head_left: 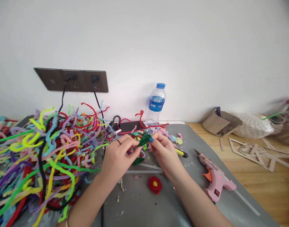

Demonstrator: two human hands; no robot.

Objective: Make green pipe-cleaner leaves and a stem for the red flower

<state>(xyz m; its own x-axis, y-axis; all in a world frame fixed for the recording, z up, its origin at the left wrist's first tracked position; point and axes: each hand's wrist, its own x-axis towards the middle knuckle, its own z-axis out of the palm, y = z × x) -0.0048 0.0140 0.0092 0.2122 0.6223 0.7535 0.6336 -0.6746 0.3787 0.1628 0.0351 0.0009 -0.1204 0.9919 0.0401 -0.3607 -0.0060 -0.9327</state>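
Note:
Between my two hands is a dark green leaf shape of fuzzy pipe cleaner point(144, 140). My left hand point(122, 154) pinches its left end between thumb and forefinger. At the right end, my right hand point(163, 150), with blue nail polish, pinches it with the fingertips. Just below the hands, another green loop shows in part. A red pipe-cleaner flower point(154, 185) with a yellow centre lies on the grey mat point(135, 205), nearer to me. Two clear glue sticks point(144, 171) lie behind and beneath my hands, partly covered.
A tangled heap of coloured pipe cleaners point(56, 151) fills the left side. On the right lies a pink glue gun point(216, 179), near a yellow cutter point(181, 153). A water bottle point(156, 105) stands against the wall beside a phone point(130, 126). Wooden sticks point(253, 153) lie far right.

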